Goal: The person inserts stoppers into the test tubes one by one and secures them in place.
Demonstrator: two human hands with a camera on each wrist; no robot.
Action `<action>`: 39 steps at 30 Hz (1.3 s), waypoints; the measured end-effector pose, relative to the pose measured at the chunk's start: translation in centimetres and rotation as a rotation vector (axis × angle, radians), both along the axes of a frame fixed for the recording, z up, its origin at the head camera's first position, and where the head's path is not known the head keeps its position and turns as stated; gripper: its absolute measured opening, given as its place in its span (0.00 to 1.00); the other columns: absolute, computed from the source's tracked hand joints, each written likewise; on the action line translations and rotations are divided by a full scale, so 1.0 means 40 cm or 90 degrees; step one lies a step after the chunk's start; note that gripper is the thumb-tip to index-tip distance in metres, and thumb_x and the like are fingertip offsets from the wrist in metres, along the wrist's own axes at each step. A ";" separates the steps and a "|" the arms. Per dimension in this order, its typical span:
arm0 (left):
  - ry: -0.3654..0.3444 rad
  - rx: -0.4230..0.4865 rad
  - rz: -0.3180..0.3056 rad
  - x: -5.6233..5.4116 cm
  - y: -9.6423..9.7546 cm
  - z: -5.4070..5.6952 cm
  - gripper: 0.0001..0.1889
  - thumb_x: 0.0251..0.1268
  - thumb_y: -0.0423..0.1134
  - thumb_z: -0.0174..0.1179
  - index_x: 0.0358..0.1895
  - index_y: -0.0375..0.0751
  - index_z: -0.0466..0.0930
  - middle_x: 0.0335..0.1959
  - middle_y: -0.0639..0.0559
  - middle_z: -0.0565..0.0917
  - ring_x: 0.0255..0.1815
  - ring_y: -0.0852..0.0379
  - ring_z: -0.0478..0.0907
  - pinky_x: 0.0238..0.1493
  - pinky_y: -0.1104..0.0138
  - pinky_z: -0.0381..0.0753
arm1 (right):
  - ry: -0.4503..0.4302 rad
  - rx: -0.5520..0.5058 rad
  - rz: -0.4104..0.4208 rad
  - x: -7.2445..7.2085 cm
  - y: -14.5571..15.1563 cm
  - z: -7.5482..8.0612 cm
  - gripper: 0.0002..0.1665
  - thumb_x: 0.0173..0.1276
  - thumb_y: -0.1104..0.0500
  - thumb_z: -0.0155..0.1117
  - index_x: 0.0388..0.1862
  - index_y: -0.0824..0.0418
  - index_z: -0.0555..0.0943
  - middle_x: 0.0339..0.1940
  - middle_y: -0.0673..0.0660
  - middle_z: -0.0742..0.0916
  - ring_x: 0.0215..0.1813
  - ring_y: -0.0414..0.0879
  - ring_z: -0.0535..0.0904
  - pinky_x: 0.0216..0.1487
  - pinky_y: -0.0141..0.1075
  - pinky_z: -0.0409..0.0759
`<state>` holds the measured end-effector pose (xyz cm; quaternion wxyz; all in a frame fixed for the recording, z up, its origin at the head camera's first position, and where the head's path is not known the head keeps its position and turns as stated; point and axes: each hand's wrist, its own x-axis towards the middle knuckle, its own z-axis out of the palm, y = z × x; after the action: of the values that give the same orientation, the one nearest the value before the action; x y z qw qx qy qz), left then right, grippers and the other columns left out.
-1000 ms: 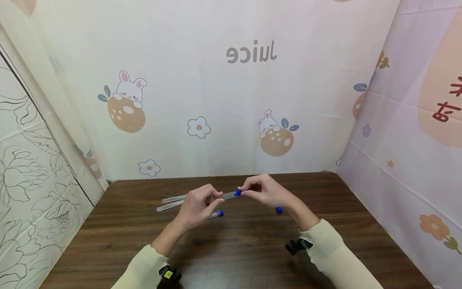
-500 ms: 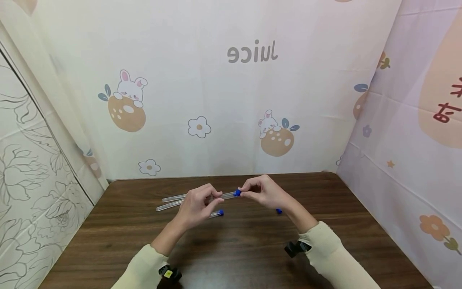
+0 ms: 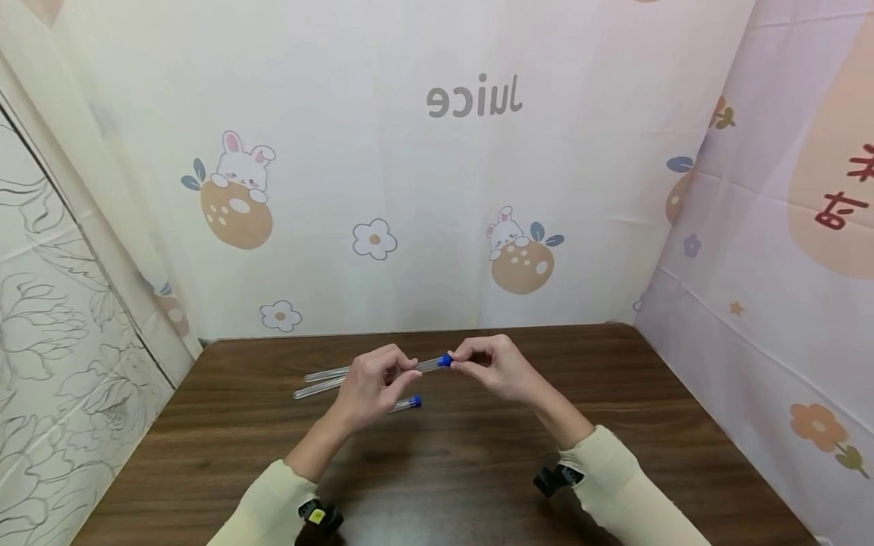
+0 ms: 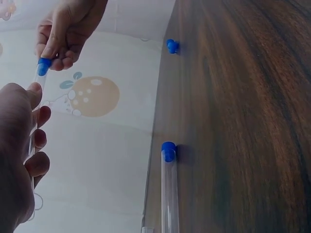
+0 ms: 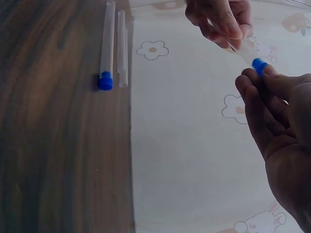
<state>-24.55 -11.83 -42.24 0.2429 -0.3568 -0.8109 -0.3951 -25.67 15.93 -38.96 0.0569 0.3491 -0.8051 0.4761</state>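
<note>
Clear tube (image 3: 429, 366) held above table (image 3: 471, 470), long axis running left to right between hands. Left hand (image 3: 372, 383) wrapped round tube body, fingers curled. Right hand (image 3: 501, 369) nearer capped end, thumb and fingers pinching blue cap (image 3: 445, 360) at tube's right end.

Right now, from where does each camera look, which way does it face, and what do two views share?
Head: worn on the head, facing forward and down at the table; the left hand, right hand and sleeves show.
Left wrist: on that wrist, looking along the left hand toward the right hand; both show.
Right wrist: on that wrist, looking past the right hand toward the left hand; both show.
Both wrist views share the held tube and the capped tube on the table.
</note>
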 end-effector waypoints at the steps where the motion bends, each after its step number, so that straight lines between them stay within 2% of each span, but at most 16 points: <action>1: -0.003 0.003 -0.002 -0.001 0.000 0.001 0.07 0.71 0.32 0.77 0.38 0.43 0.86 0.38 0.49 0.93 0.25 0.61 0.72 0.29 0.75 0.72 | 0.004 -0.008 0.001 0.000 -0.001 -0.004 0.04 0.75 0.71 0.75 0.45 0.69 0.94 0.42 0.69 0.96 0.37 0.37 0.86 0.37 0.28 0.85; 8: -0.012 -0.003 -0.008 -0.007 0.000 0.004 0.07 0.71 0.33 0.78 0.39 0.43 0.87 0.39 0.49 0.93 0.28 0.65 0.72 0.30 0.75 0.75 | -0.001 -0.029 -0.007 0.006 0.006 -0.010 0.06 0.74 0.71 0.75 0.46 0.67 0.94 0.41 0.69 0.95 0.34 0.34 0.83 0.34 0.28 0.83; 14: -0.006 -0.014 0.004 -0.002 0.003 0.011 0.07 0.70 0.33 0.78 0.39 0.43 0.88 0.39 0.49 0.93 0.27 0.64 0.72 0.30 0.75 0.74 | 0.005 -0.016 -0.027 0.004 0.018 -0.004 0.09 0.73 0.69 0.78 0.50 0.64 0.94 0.44 0.62 0.97 0.39 0.36 0.89 0.44 0.30 0.90; 17: 0.004 -0.022 0.012 0.001 0.001 0.016 0.07 0.70 0.33 0.78 0.39 0.43 0.87 0.39 0.50 0.93 0.27 0.62 0.72 0.29 0.75 0.73 | 0.015 -0.013 -0.027 0.006 0.021 -0.001 0.15 0.72 0.68 0.79 0.56 0.64 0.93 0.45 0.60 0.97 0.42 0.35 0.91 0.48 0.31 0.91; 22: 0.020 -0.029 0.019 0.002 -0.002 0.014 0.08 0.69 0.33 0.79 0.38 0.44 0.86 0.35 0.52 0.90 0.26 0.61 0.72 0.29 0.75 0.72 | 0.053 -0.009 -0.004 0.006 0.023 -0.009 0.20 0.71 0.70 0.80 0.61 0.65 0.91 0.47 0.61 0.97 0.44 0.34 0.91 0.47 0.33 0.92; 27: 0.028 -0.033 0.013 0.003 -0.004 0.009 0.08 0.69 0.33 0.79 0.38 0.44 0.86 0.32 0.53 0.87 0.26 0.61 0.72 0.29 0.75 0.71 | 0.072 -0.012 0.018 0.002 0.020 -0.016 0.17 0.70 0.71 0.80 0.56 0.65 0.92 0.45 0.61 0.96 0.43 0.35 0.90 0.47 0.36 0.93; 33: 0.046 -0.040 -0.007 0.003 -0.005 0.005 0.09 0.69 0.33 0.79 0.36 0.44 0.85 0.32 0.54 0.86 0.25 0.58 0.75 0.29 0.77 0.70 | 0.079 -0.018 0.015 -0.002 0.009 -0.020 0.12 0.69 0.70 0.82 0.49 0.63 0.93 0.43 0.59 0.96 0.42 0.34 0.89 0.47 0.35 0.93; 39: 0.098 -0.055 0.002 0.002 -0.007 0.006 0.10 0.66 0.34 0.80 0.34 0.45 0.86 0.31 0.54 0.87 0.24 0.66 0.73 0.27 0.80 0.69 | 0.052 -0.015 -0.011 -0.003 0.002 -0.027 0.09 0.68 0.68 0.82 0.46 0.61 0.94 0.41 0.58 0.97 0.40 0.35 0.89 0.46 0.33 0.92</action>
<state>-24.48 -12.11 -41.98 0.2899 -0.3949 -0.8066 -0.3307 -25.78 16.03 -40.02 0.0980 0.3604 -0.7996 0.4703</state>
